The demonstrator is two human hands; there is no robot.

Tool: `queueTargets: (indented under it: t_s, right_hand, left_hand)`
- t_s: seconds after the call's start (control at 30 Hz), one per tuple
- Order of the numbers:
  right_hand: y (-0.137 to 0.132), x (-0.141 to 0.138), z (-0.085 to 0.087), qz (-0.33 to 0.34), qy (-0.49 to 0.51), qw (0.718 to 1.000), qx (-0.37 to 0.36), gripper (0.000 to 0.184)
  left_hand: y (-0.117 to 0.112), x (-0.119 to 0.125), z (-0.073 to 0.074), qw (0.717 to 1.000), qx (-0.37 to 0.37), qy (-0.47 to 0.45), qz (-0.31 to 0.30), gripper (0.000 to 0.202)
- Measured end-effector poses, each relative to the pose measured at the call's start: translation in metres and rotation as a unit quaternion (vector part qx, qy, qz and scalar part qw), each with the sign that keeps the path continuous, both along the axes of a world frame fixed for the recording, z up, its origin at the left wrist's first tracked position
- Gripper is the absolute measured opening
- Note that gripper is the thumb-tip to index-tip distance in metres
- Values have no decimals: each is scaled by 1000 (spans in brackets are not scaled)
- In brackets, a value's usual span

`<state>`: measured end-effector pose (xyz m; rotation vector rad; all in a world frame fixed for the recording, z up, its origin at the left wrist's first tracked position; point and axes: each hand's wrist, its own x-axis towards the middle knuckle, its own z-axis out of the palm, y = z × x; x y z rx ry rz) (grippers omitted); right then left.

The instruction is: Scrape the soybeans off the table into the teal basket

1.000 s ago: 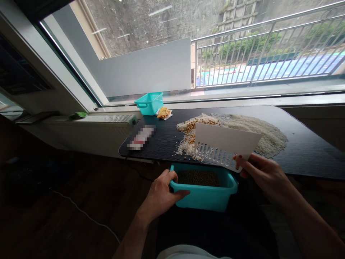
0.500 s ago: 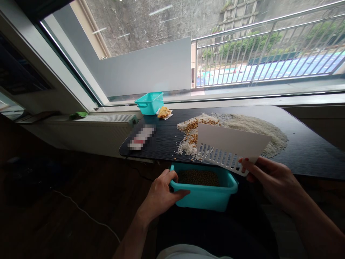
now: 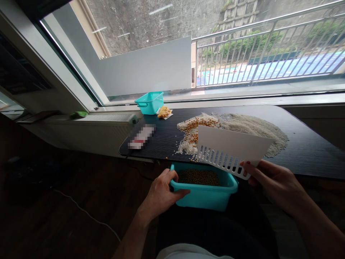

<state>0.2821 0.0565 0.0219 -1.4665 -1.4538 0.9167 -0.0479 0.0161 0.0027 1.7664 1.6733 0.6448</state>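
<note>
My left hand [image 3: 163, 192] grips the left rim of a teal plastic basket [image 3: 205, 196] held below the table's front edge; beans fill its bottom. My right hand [image 3: 272, 181] pinches the lower right corner of a white slotted scraper card [image 3: 231, 145], which stands tilted with its slotted edge over the table's front edge, just above the basket. Behind the card a wide pile of white rice [image 3: 248, 126] lies on the black table [image 3: 304, 151]. Yellow beans [image 3: 198, 126] are mixed into the pile's left part.
A second teal basket [image 3: 150, 102] stands at the table's back left corner, with a yellow crumpled wrapper [image 3: 164, 112] beside it. A blurred flat object [image 3: 141, 136] lies at the left of the table. A radiator [image 3: 107, 118] and a window bound the far side.
My right hand has carried the scraper card slightly to the right and down toward the table's front edge. My left hand and the basket have stayed where they were.
</note>
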Motion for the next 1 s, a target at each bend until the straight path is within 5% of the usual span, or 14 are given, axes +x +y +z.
queueTargets:
  t_s: [0.7, 1.0]
  right_hand:
    - [17, -18, -5, 65, 24, 998, -13, 63]
    - [12, -30, 18, 49, 31, 998, 10, 69]
  left_hand:
    - [0, 0, 3, 1000, -1, 3, 3, 30]
    - [2, -11, 9, 1000, -9, -5, -1, 34]
